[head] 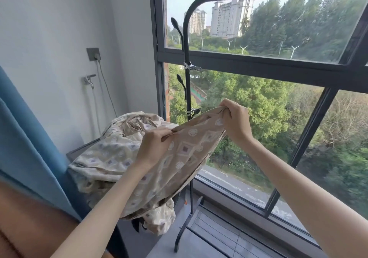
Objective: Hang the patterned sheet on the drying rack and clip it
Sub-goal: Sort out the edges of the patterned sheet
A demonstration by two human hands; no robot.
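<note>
sheet [185, 148]: beige-tan ground, printed with pale diamonds, white circles and small purple-brown squares
drying rack [186, 44]: black on pole, top bar and hooks
clips [192, 66]: shiny silver
curtain [29, 148]: plain blue
wall [49, 18]: white
window frame [258, 66]: dark grey
socket plate [93, 54]: grey
tap [89, 79]: silver
trees [258, 102]: green, some paler and brownish at the right
tower blocks [227, 18]: off-white

Home laundry balcony: tap [89, 79], curtain [29, 138], drying rack [186, 56]
</note>
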